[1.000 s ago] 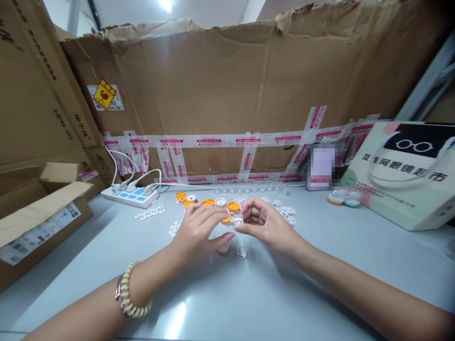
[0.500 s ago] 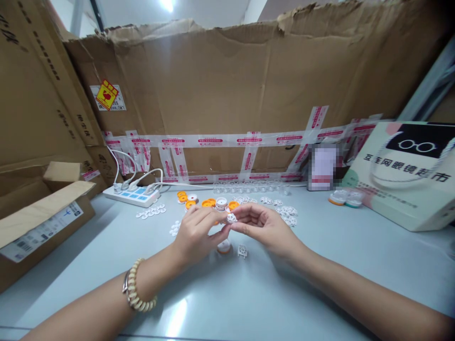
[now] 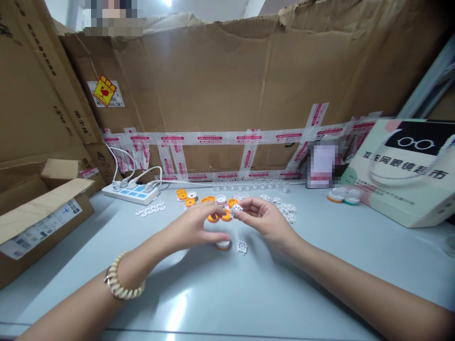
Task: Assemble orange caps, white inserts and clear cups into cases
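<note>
My right hand pinches a small white perforated disc between thumb and fingers, just above the table. My left hand is beside it, fingers curled, index finger reaching to the same disc and thumb resting by a small orange-and-white cap on the table. Another white disc lies just right of that cap. Behind the hands sit several orange caps and scattered white discs.
A white power strip with cables lies at the back left. Cardboard walls taped together enclose the grey table. An open cardboard box stands at left, a printed paper bag at right, with two caps before it.
Both hands shifted slightly away from me and the left hand lowered, its thumb now down by the orange-and-white cap. The right hand still pinches the white disc.
</note>
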The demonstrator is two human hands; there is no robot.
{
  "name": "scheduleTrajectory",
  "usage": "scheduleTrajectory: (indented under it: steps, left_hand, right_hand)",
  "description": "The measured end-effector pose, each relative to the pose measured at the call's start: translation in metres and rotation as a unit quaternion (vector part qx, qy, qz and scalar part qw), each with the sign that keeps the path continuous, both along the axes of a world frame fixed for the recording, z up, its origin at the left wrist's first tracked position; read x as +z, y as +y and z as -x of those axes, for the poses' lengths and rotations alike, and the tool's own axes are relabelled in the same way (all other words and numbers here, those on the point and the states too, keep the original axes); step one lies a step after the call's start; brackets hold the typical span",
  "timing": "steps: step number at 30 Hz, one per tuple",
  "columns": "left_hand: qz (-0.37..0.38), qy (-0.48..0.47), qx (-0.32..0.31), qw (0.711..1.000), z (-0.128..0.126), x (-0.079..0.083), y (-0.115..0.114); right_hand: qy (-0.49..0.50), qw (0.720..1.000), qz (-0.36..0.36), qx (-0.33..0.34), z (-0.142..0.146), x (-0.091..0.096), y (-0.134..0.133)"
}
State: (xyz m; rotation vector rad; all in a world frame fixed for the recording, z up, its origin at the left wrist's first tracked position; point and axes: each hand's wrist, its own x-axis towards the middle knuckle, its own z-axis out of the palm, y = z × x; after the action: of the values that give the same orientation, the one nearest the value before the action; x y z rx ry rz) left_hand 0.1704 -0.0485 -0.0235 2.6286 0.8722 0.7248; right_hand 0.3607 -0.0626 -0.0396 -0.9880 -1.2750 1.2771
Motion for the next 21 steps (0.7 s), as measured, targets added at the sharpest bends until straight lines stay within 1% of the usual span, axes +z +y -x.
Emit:
scheduleTrajectory:
  steps: [2, 5, 7, 9, 11, 13, 21]
  left_hand:
    - [0.078, 0.074, 0.013, 0.994, 0.005, 0.001, 0.003]
    - [0.134, 0.122, 0.018, 0.983, 0.006, -0.007, 0.007]
    - [0.140, 0.120, 0.022, 0.983, 0.004, -0.013, 0.008]
    - [0.140, 0.110, 0.031, 0.984, 0.001, -0.017, 0.007]
    - [0.142, 0.098, 0.036, 0.984, -0.001, -0.019, 0.008]
    - [0.147, 0.088, 0.037, 0.984, -0.002, -0.019, 0.008]
    - [0.148, 0.075, 0.040, 0.985, -0.002, -0.021, 0.010]
  right_hand:
    - [-0.035, 0.999, -0.001, 0.001, -0.002, -0.005, 0.005]
    - [-0.087, 0.995, -0.002, 0.040, -0.002, -0.013, 0.010]
    - [-0.122, 0.989, -0.017, 0.079, 0.001, -0.017, 0.011]
    - [-0.163, 0.980, -0.048, 0.101, 0.004, -0.020, 0.011]
    - [-0.203, 0.971, -0.079, 0.102, 0.005, -0.020, 0.010]
    - [-0.232, 0.964, -0.095, 0.093, 0.005, -0.020, 0.010]
    - [-0.264, 0.954, -0.103, 0.097, 0.005, -0.021, 0.011]
